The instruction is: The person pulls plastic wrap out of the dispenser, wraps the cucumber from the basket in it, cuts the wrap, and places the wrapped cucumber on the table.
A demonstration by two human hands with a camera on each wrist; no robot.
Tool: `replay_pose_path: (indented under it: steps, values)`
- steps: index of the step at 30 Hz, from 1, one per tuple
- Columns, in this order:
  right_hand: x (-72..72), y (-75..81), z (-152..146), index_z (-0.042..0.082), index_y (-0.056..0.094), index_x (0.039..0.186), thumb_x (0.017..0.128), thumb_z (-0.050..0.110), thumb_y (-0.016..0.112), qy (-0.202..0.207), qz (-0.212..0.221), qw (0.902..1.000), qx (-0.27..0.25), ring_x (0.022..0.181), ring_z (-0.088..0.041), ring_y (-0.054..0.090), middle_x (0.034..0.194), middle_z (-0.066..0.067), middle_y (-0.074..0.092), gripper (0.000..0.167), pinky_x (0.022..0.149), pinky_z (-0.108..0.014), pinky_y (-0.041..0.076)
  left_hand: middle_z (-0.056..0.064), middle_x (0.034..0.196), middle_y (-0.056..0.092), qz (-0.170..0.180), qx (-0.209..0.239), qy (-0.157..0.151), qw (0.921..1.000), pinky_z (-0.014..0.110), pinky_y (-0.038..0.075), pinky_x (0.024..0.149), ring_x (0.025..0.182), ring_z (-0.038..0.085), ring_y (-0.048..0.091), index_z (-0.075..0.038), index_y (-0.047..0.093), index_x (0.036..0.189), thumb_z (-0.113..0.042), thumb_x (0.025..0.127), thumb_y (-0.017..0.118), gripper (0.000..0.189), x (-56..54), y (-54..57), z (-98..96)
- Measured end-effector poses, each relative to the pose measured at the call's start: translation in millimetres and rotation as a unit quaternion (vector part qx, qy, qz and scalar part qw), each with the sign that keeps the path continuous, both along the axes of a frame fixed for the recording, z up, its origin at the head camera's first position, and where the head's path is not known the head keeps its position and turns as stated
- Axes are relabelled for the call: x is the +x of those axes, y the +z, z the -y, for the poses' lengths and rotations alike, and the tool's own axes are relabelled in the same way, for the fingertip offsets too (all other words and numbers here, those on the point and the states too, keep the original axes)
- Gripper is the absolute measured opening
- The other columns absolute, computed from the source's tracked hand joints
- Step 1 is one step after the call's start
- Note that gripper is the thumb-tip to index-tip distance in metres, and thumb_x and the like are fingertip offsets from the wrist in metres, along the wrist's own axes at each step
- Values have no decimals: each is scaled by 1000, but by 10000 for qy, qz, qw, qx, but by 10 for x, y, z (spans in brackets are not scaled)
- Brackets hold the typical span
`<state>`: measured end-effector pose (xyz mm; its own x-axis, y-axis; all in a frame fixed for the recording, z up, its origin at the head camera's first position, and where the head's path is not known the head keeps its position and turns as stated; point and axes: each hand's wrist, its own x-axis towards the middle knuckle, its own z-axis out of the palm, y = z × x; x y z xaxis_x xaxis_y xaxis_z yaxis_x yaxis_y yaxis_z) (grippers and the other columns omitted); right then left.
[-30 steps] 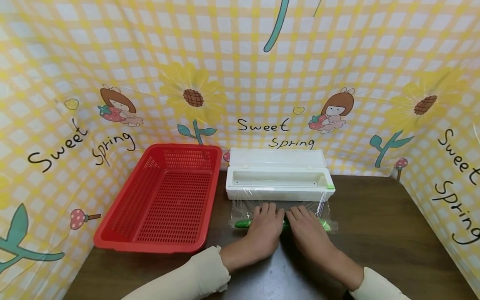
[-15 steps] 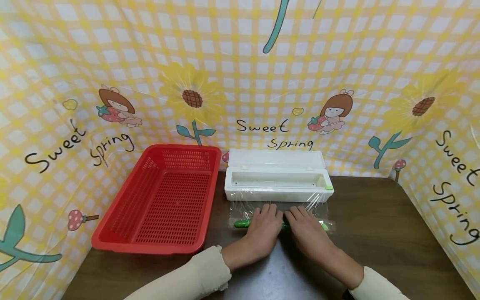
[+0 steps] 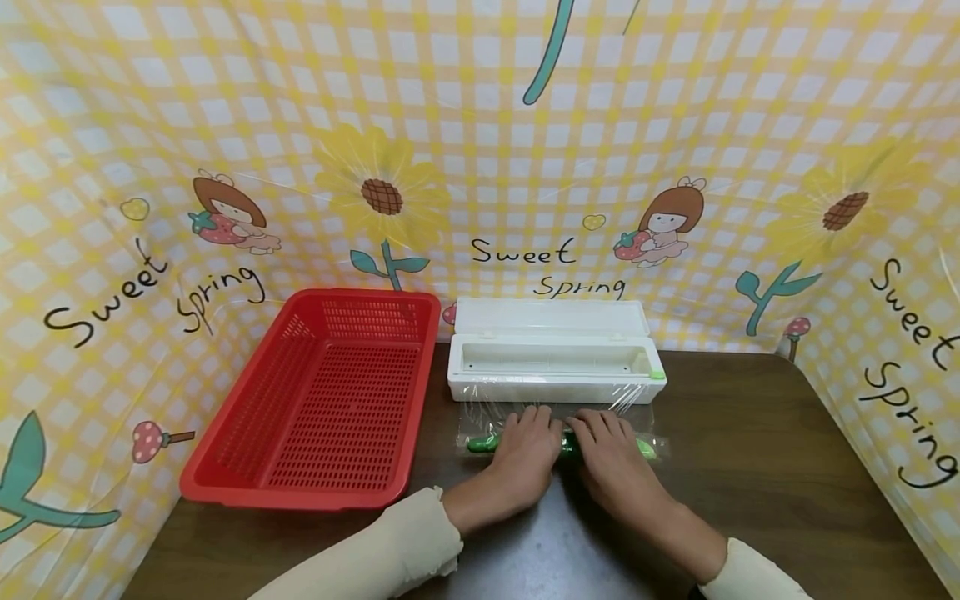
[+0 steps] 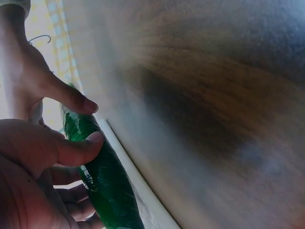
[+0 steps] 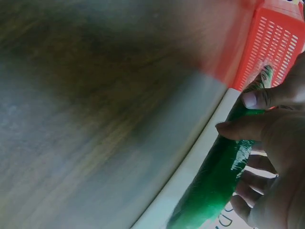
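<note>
A green cucumber (image 3: 482, 444) lies crosswise in front of the white cling film box (image 3: 555, 390). Clear cling film (image 3: 491, 414) runs from the box's front to the cucumber and covers it with a shiny layer. My left hand (image 3: 529, 452) grips the cucumber left of its middle, thumb on the near side and fingers curled over the far side, as the left wrist view shows. Close beside it, my right hand (image 3: 611, 458) holds the right part the same way. In the right wrist view both thumbs press on the wrapped cucumber (image 5: 209, 181). Its middle is mostly hidden by the hands.
A red perforated basket (image 3: 423, 400) stands on the brown table (image 3: 750, 467), left of the box. The box's lid (image 3: 551, 317) is raised at the back, and a small green piece (image 3: 657, 375) sits at its right front. A checked cloth (image 3: 510, 167) hangs behind.
Both hands have rolled the cucumber slightly forward, closer to the box, so the stretch of film between them is shorter. The basket and box stay put.
</note>
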<state>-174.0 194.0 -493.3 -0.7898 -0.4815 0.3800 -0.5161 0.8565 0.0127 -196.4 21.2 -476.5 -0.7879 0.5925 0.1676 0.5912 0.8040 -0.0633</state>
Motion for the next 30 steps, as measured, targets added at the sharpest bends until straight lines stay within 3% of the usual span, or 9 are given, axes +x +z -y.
replay_pose_path:
  steps: [8, 12, 16, 21, 25, 30]
  values:
    - [-4, -47, -16, 1, 60, 118, 81, -1, 75, -29, -375, 9989, 263, 102, -32, 55, 113, -13, 58, 40, 87, -47, 51, 2, 97, 60, 310, 256, -96, 9991, 30, 44, 69, 88, 20, 55, -13, 70, 101, -6, 82, 75, 21, -52, 31, 27]
    - [-16, -41, -9, 2, 60, 118, 81, -3, 74, -114, -348, 9978, 547, 101, -30, 54, 112, -12, 58, 40, 83, -43, 50, 2, 99, 62, 385, 264, -91, 9989, 31, 45, 70, 91, 20, 57, -11, 70, 114, -7, 81, 77, 34, -56, 46, 27]
    - [-41, -16, 1, 3, 60, 117, 80, -1, 76, -135, -355, 9961, 800, 100, -28, 53, 110, -11, 58, 40, 78, -39, 48, 2, 101, 63, 453, 381, -18, 9982, 32, 47, 72, 91, 20, 57, -10, 70, 117, -7, 81, 76, 36, -60, 44, 28]
    - [-89, 25, 15, 0, 62, 115, 78, -4, 77, -80, -276, 9971, 701, 98, -28, 54, 108, -11, 60, 40, 77, -39, 51, 5, 112, 66, 213, 178, 80, 9996, 36, 52, 85, 102, 22, 60, -7, 68, 128, -15, 87, 74, 42, -31, 20, 20]
    - [-150, 40, 6, -1, 65, 114, 76, -9, 75, -12, -143, 9986, 517, 100, -30, 58, 107, -12, 63, 41, 85, -43, 54, 8, 120, 64, -241, 47, 79, 9997, 40, 51, 94, 110, 25, 59, -6, 64, 135, -16, 83, 77, 54, -13, -41, -11]
    - [-202, 63, -8, -2, 66, 117, 72, -13, 75, 86, 90, 9992, 371, 106, -32, 60, 111, -13, 65, 47, 92, -46, 54, 6, 115, 63, -542, 123, 37, 9984, 37, 48, 82, 104, 23, 57, -10, 67, 125, -11, 82, 76, 44, -41, -86, -43]
